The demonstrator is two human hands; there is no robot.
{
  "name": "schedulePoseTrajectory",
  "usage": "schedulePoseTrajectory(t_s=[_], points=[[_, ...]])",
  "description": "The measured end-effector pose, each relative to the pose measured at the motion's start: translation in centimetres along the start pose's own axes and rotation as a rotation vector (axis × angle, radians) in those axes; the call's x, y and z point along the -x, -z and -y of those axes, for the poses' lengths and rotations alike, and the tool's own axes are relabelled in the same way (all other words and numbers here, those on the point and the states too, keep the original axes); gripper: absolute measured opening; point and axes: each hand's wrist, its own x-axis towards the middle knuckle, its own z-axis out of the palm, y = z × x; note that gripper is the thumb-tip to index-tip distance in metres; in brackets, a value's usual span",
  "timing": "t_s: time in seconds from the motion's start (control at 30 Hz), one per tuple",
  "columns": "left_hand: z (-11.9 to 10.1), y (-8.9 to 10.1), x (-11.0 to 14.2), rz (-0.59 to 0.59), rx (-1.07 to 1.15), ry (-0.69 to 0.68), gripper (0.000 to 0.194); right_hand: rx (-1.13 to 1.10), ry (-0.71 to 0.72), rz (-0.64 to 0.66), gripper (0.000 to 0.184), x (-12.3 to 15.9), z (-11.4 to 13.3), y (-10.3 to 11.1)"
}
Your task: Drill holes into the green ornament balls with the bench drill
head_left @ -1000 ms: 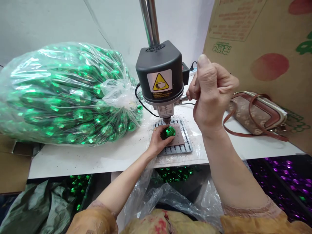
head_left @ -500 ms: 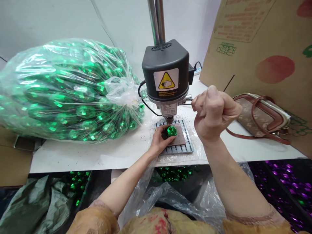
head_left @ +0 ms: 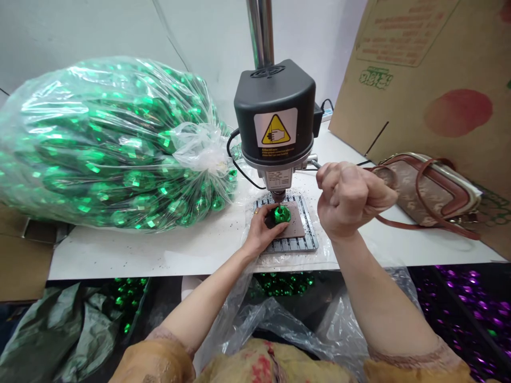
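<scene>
My left hand [head_left: 259,234] grips a shiny green faceted ball [head_left: 282,215] from its left side, thumb and fingers closed around it. The ball sits on a brown board [head_left: 297,226] over the slotted metal base [head_left: 293,245] of a small drill press [head_left: 275,101]. Right above it is the chuck [head_left: 278,196], its thin bit reaching down to the ball's top. To the right of the motor housing, my right hand [head_left: 351,197] is closed in a fist around the press's feed lever [head_left: 313,163]; the lever's end is hidden inside the fist.
A big clear bag of green balls [head_left: 120,154] lies left of the press. On the right stand a handbag [head_left: 431,186] and a large cardboard box [head_left: 411,80]. Below the table edge are green balls [head_left: 283,283], clear plastic sheeting [head_left: 279,314] and purple balls [head_left: 471,298].
My right fist has dropped slightly with the lever, and the bit now shows between chuck and ball. The left hand keeps its hold on the ball. The view has shifted a little.
</scene>
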Motion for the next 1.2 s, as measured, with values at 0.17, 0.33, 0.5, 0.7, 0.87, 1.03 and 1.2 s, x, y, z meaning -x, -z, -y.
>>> schedulePoseTrajectory(t_s=[0.17, 0.33, 0.5, 0.7, 0.87, 1.03, 1.2], points=[[-0.2, 0.1, 0.1, -0.012, -0.035, -0.019, 0.055, -0.02, 0.026, 0.009, 0.052, 0.2, 0.1, 0.0], [-0.7, 0.1, 0.2, -0.024, -0.058, -0.02, 0.055, -0.049, 0.069, 0.031, 0.048, 0.5, -0.2, 0.3], [-0.7, 0.1, 0.3, -0.037, -0.067, -0.005, 0.054, -0.048, 0.108, 0.065, 0.051, 1.4, -0.6, 0.9], [-1.2, 0.0, 0.0, -0.032, -0.036, 0.015, 0.054, 0.041, -0.092, -0.047, 0.055, -1.4, 0.7, -0.9], [-3.9, 0.4, 1.9, -0.128, -0.128, 0.03, 0.042, 0.086, -0.3, 0.028, 0.049, -5.3, 0.8, -2.5], [-5.6, 0.6, 8.4, 0.31, -0.208, -0.32, 0.039, 0.079, -0.282, -0.011, 0.05, -5.5, 0.3, -2.7], [-3.9, -0.5, 12.4, 0.646, -0.414, -0.573, 0.037, 0.119, -0.248, -0.013, 0.051, -5.2, 0.4, -2.7]])
